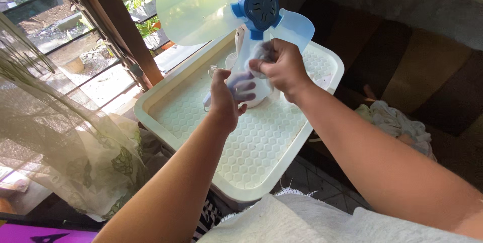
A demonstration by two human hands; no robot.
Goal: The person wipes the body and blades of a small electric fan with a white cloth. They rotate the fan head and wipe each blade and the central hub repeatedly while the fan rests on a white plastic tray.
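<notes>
Item: small fan [251, 16], light, stiff plastic with thin flexible blue blades, being held over the cream tray [251, 157], left hand [225, 103] gripping its white base, right hand [282, 67] at two o'clock pinching a grey cloth [261, 52] against the neck, likeliest safe hold.

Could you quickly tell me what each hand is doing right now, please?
Left hand: closed around the lower part of the small fan, over the cream tray.
Right hand: closed on a greyish cloth, pressed against the fan body.
</notes>
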